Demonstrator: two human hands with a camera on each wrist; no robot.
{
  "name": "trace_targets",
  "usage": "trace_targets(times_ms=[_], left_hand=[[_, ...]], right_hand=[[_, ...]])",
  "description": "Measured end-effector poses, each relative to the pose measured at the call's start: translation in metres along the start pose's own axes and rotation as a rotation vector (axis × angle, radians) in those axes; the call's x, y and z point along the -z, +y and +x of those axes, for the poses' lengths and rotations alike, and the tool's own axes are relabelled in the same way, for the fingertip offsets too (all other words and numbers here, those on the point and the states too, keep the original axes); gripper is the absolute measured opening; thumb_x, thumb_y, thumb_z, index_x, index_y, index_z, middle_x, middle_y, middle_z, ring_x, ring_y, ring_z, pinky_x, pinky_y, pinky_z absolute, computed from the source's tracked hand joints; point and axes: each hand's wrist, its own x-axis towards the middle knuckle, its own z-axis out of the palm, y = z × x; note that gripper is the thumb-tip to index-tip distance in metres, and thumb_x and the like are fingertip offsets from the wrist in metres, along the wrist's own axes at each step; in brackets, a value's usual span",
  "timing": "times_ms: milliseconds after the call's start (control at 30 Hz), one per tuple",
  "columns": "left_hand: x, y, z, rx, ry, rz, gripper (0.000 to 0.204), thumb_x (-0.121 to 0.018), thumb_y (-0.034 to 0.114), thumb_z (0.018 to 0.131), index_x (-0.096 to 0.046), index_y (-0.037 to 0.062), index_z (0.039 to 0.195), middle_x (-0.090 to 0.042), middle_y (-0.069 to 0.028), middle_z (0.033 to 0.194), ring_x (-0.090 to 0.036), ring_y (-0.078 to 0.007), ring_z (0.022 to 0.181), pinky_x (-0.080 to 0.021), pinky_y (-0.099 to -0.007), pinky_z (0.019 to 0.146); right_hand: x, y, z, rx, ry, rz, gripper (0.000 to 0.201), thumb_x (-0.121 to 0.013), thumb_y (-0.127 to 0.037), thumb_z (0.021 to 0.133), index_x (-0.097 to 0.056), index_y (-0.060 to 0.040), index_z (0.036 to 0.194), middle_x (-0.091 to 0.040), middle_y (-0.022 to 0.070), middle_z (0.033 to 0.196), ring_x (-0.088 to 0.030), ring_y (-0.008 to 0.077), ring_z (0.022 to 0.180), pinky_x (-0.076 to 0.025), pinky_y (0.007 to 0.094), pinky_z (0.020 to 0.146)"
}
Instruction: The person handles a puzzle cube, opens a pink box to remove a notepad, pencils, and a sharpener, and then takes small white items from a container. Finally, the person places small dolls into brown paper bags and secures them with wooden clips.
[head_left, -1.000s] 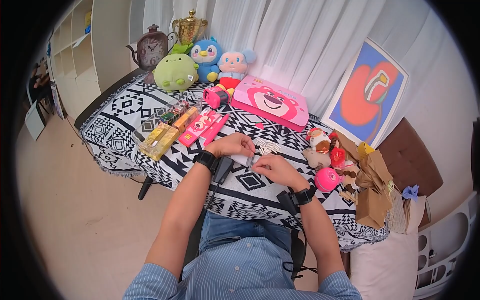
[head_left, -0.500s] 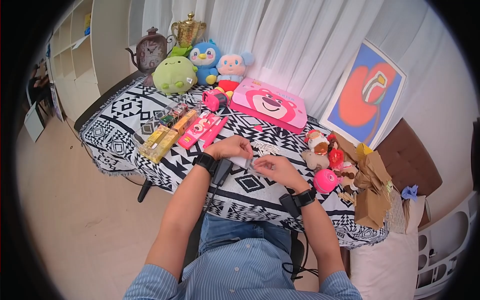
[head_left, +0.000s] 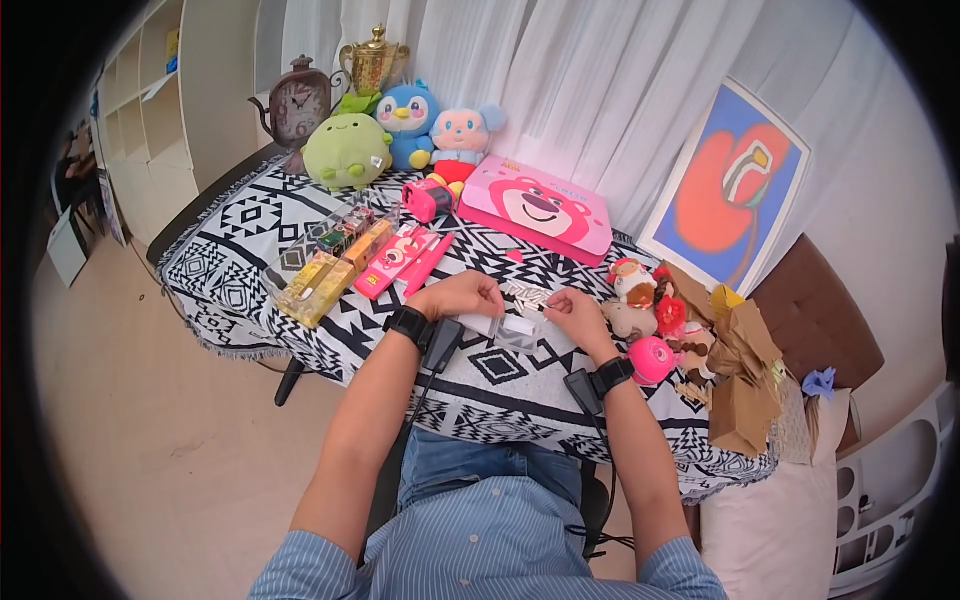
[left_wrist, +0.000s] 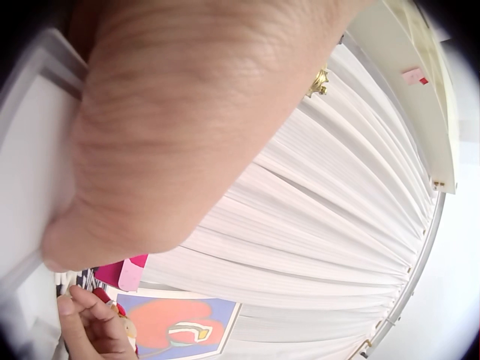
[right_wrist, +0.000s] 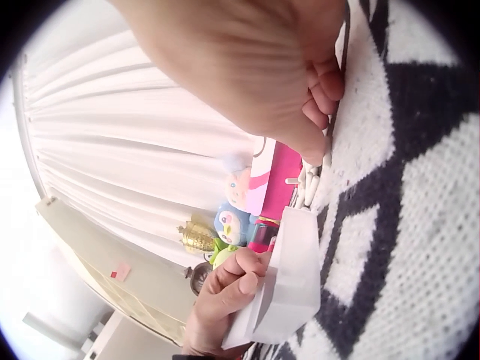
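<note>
A small translucent box [head_left: 518, 333] stands on the patterned cloth, its lid side toward my left hand [head_left: 460, 296]. In the right wrist view my left hand [right_wrist: 225, 292] grips the edge of this frosted box [right_wrist: 294, 274] between thumb and fingers. Just behind the box, small white pieces [head_left: 527, 292] lie in a loose pile. My right hand [head_left: 580, 320] is beside that pile, apart from the box, with fingers loosely bent. Nothing shows between its fingertips. The box fills the left edge of the left wrist view, blurred and close.
Left: clear tray [head_left: 325, 270] of small boxes, pink case [head_left: 395, 262], pink stick [head_left: 430, 262]. Behind: pink bear box [head_left: 540, 208], plush toys [head_left: 350, 148], clock [head_left: 302, 103], trophy [head_left: 375, 62]. Right: small dolls [head_left: 632, 285], pink ball [head_left: 652, 360], brown paper [head_left: 745, 370], picture [head_left: 728, 180].
My right hand has left the box and moved right and slightly back, so more of the box shows. My left hand stays at the box. The head view has shifted slightly.
</note>
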Motion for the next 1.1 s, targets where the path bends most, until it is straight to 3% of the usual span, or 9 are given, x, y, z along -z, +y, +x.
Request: trace_targets(times_ms=[367, 600, 667, 800, 900, 1033, 1100], left_hand=[[-0.001, -0.002, 0.002, -0.004, -0.019, -0.053, 0.013, -0.071, 0.014, 0.078, -0.067, 0.0035, 0.085, -0.066, -0.0008, 0.078, -0.059, -0.0078, 0.072, -0.046, -0.0221, 0.068], [-0.002, -0.003, 0.002, -0.009, -0.016, -0.057, 0.013, -0.071, 0.014, 0.079, -0.067, 0.0033, 0.085, -0.065, -0.0009, 0.079, -0.059, -0.0076, 0.073, -0.046, -0.0222, 0.068], [0.000, -0.003, 0.001, -0.008, -0.020, -0.023, 0.013, -0.070, 0.014, 0.079, -0.067, 0.0031, 0.085, -0.066, -0.0012, 0.079, -0.059, -0.0078, 0.073, -0.046, -0.0224, 0.067], [-0.001, -0.004, 0.003, -0.022, -0.015, -0.030, 0.014, -0.070, 0.014, 0.078, -0.067, 0.0028, 0.085, -0.066, -0.0014, 0.079, -0.059, -0.0080, 0.074, -0.046, -0.0225, 0.068], [0.000, -0.006, 0.003, -0.073, -0.017, -0.013, 0.013, -0.070, 0.014, 0.080, -0.066, 0.0032, 0.086, -0.065, 0.0014, 0.079, -0.058, -0.0053, 0.070, -0.046, -0.0202, 0.063], [-0.001, -0.002, 0.001, -0.036, -0.013, 0.004, 0.013, -0.069, 0.014, 0.079, -0.066, 0.0032, 0.085, -0.066, -0.0005, 0.079, -0.059, -0.0071, 0.072, -0.046, -0.0222, 0.065], [-0.002, 0.000, 0.000, -0.021, -0.010, 0.014, 0.014, -0.070, 0.015, 0.078, -0.067, 0.0028, 0.085, -0.066, -0.0020, 0.080, -0.059, -0.0084, 0.074, -0.047, -0.0232, 0.068]], right_hand=[[0.007, 0.001, -0.012, 0.071, -0.048, 0.050, 0.012, -0.069, -0.009, 0.079, -0.068, -0.0015, 0.088, -0.055, 0.0048, 0.079, -0.054, 0.0134, 0.070, -0.046, 0.0261, 0.067], [0.011, -0.033, -0.018, 0.011, 0.011, 0.137, 0.012, -0.069, -0.009, 0.079, -0.068, -0.0009, 0.087, -0.060, 0.0049, 0.076, -0.054, 0.0128, 0.067, -0.046, 0.0265, 0.064], [0.010, -0.058, -0.025, 0.128, -0.043, 0.013, 0.011, -0.069, -0.009, 0.078, -0.068, -0.0001, 0.084, -0.064, 0.0080, 0.075, -0.058, 0.0146, 0.065, -0.047, 0.0276, 0.063], [-0.005, -0.076, -0.028, 0.146, -0.190, -0.045, 0.012, -0.070, -0.008, 0.076, -0.069, -0.0007, 0.085, -0.065, 0.0095, 0.074, -0.059, 0.0148, 0.064, -0.048, 0.0272, 0.063], [-0.011, -0.087, -0.029, 0.227, -0.222, -0.118, 0.010, -0.067, -0.007, 0.076, -0.069, 0.0002, 0.083, -0.066, 0.0160, 0.076, -0.064, 0.0275, 0.067, -0.050, 0.0344, 0.066], [-0.015, -0.086, -0.029, 0.283, -0.236, -0.127, 0.010, -0.066, -0.006, 0.076, -0.069, 0.0006, 0.082, -0.065, 0.0162, 0.077, -0.063, 0.0282, 0.070, -0.049, 0.0356, 0.068], [-0.018, -0.079, -0.027, 0.392, -0.239, -0.178, 0.012, -0.066, -0.007, 0.079, -0.070, 0.0000, 0.088, -0.065, 0.0140, 0.080, -0.063, 0.0260, 0.072, -0.049, 0.0322, 0.067]])
